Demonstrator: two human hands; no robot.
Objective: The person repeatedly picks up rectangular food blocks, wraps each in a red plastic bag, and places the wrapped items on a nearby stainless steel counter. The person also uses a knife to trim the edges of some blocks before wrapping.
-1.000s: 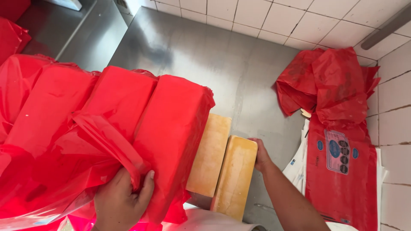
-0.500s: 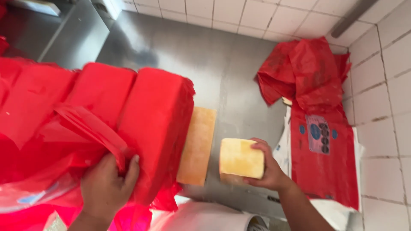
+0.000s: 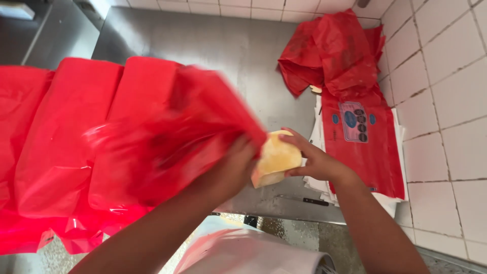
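My right hand (image 3: 317, 161) holds a pale yellow cheese block (image 3: 275, 159) end-on above the front edge of the steel table (image 3: 228, 50). My left hand (image 3: 231, 170) grips a loose sheet of red plastic wrap (image 3: 172, 137) and pulls it toward the block; the sheet is blurred with motion. Behind it lie several long blocks in red wrap (image 3: 61, 132), side by side across the left of the table. The second bare block is hidden by the sheet.
A heap of crumpled red wrap (image 3: 329, 50) lies at the table's back right, by the white tiled wall (image 3: 441, 76). A flat red printed bag (image 3: 362, 142) rests on white sheets below it. A knife (image 3: 309, 201) lies at the front edge.
My right hand lifted the yellow block off the table and turned it end-on. My left hand moved right, dragging red wrap over toward the block.
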